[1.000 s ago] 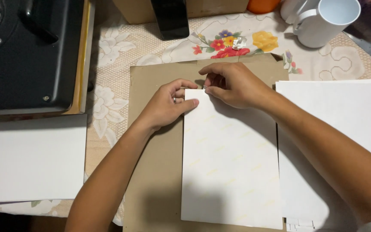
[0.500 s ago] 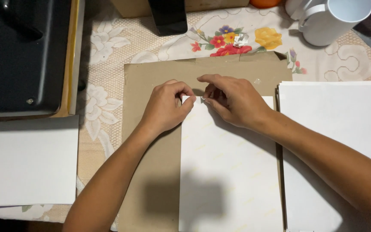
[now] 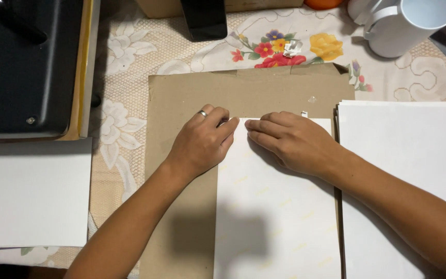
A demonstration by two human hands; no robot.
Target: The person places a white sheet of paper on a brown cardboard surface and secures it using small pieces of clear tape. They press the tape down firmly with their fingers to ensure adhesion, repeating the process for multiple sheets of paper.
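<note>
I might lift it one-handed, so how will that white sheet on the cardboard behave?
The white sheet looks thin and flat, so probably light and floppy. Lying smooth on the cardboard, it may slide when pushed. Both hands pinch its top corner.

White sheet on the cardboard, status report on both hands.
Left hand and right hand pressing white sheet top edge. Sheet flat on cardboard. Nothing obstructing.

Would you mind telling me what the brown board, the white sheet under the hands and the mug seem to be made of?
Brown board: apparently matte cardboard, uniform tan with a slightly ragged top edge.
White sheet: probably paper, thin and flat, with faint yellowish marks, perhaps a backing; left hand and right hand press its top edge.
Mug: looks like glazed white ceramic, smooth and thick-rimmed, though plastic is possible.
</note>
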